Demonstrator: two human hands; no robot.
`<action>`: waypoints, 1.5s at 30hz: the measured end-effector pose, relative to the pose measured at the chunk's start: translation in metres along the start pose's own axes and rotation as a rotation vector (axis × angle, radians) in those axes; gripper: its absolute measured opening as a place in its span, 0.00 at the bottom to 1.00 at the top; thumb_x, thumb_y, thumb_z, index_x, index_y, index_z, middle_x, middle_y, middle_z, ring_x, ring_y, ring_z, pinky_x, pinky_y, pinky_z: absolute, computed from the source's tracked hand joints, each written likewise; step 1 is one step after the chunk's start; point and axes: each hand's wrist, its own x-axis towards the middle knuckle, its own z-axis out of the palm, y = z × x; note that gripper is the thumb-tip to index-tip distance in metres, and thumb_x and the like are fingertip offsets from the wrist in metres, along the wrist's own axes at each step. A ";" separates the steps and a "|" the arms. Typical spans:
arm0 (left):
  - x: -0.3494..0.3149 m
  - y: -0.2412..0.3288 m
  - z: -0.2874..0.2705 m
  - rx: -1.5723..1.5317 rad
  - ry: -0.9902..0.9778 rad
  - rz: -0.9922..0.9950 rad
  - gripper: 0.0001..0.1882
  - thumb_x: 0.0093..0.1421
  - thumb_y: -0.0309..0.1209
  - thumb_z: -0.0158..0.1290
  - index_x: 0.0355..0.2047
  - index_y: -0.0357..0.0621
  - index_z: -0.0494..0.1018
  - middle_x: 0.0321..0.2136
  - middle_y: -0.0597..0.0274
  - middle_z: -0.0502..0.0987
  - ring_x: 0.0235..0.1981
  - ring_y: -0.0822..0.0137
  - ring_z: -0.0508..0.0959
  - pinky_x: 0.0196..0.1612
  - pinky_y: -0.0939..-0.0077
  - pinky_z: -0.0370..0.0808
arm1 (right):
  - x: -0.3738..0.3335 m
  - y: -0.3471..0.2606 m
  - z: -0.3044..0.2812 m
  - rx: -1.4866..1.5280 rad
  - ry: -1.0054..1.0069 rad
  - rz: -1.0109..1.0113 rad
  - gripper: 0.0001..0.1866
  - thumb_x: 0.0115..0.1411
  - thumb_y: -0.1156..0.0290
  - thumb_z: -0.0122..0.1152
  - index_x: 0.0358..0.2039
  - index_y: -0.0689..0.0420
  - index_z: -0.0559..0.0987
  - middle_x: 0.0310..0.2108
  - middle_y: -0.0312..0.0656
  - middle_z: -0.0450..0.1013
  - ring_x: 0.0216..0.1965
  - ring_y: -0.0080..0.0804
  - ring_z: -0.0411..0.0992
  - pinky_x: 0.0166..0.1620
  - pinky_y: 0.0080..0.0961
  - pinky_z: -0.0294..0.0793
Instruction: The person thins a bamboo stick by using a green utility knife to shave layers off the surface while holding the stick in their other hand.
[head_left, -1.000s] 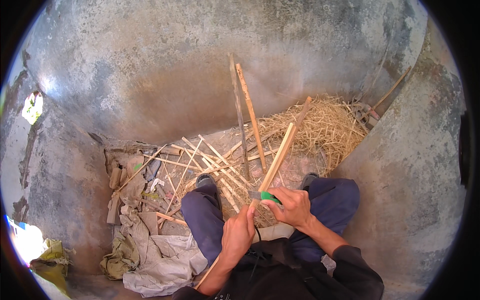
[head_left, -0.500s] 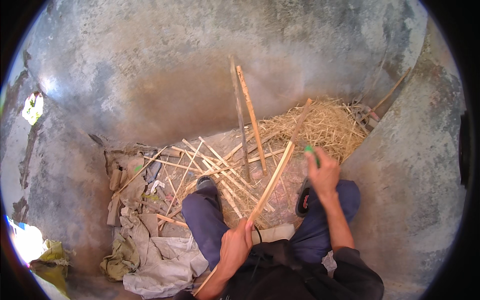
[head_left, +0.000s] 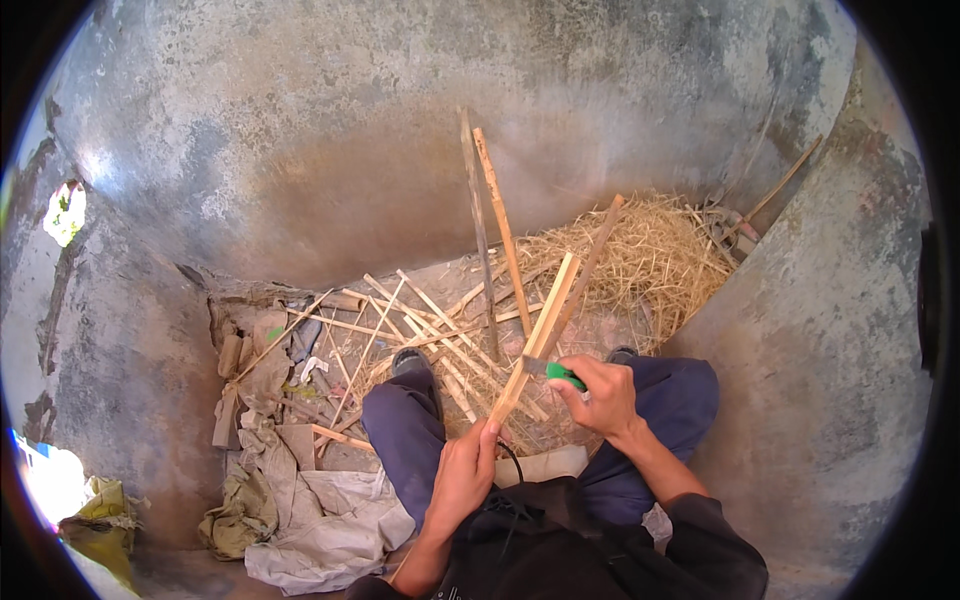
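Observation:
My left hand (head_left: 465, 472) is closed around the lower end of a pale split bamboo strip (head_left: 548, 318), which slants up and away to the right. In my right hand (head_left: 603, 398) is a knife (head_left: 563, 374) with a green handle. Its dark blade lies across the strip about midway along. Behind the strip a brown stake (head_left: 590, 258) stands slanted, partly covered by it. Two more upright sticks, a greyish one (head_left: 476, 220) and a tan one (head_left: 502, 215), rise just beyond, toward the far wall.
Loose bamboo strips (head_left: 440, 335) lie criss-crossed on the floor between my feet and to the left. A heap of straw-like shavings (head_left: 650, 255) sits at the far right. Pale sacks (head_left: 330, 520) are at my left, near rubble. Concrete walls (head_left: 330, 130) surround the space.
My right hand has swung left and inward, bringing the knife blade onto the strip. The strip's far end has shifted left and toward me, away from the stake. My left hand keeps its hold.

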 end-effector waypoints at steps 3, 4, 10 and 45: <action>0.002 0.005 0.002 0.024 0.012 0.008 0.20 0.84 0.36 0.46 0.46 0.34 0.82 0.20 0.56 0.71 0.21 0.66 0.71 0.31 0.65 0.71 | -0.006 -0.011 0.002 0.009 -0.072 -0.017 0.15 0.69 0.57 0.73 0.40 0.57 0.86 0.33 0.43 0.84 0.29 0.43 0.84 0.32 0.33 0.80; 0.002 0.005 0.002 0.045 0.009 0.013 0.19 0.83 0.36 0.47 0.48 0.33 0.83 0.20 0.55 0.72 0.22 0.65 0.72 0.31 0.65 0.71 | -0.006 -0.014 0.002 0.007 -0.079 -0.030 0.15 0.68 0.57 0.73 0.41 0.57 0.86 0.33 0.43 0.84 0.29 0.43 0.84 0.32 0.33 0.81; 0.006 0.010 0.009 0.043 0.124 0.153 0.17 0.79 0.35 0.55 0.57 0.35 0.82 0.29 0.43 0.80 0.25 0.54 0.78 0.32 0.59 0.73 | -0.006 -0.025 0.004 0.020 -0.119 -0.050 0.15 0.68 0.57 0.73 0.41 0.56 0.86 0.33 0.41 0.84 0.29 0.41 0.84 0.32 0.33 0.81; -0.012 0.010 0.006 0.051 0.132 0.031 0.16 0.76 0.30 0.60 0.56 0.31 0.83 0.26 0.50 0.79 0.25 0.69 0.73 0.30 0.69 0.71 | 0.025 0.049 -0.029 -0.208 0.260 0.277 0.16 0.74 0.54 0.67 0.41 0.56 0.87 0.27 0.44 0.82 0.26 0.41 0.83 0.29 0.38 0.77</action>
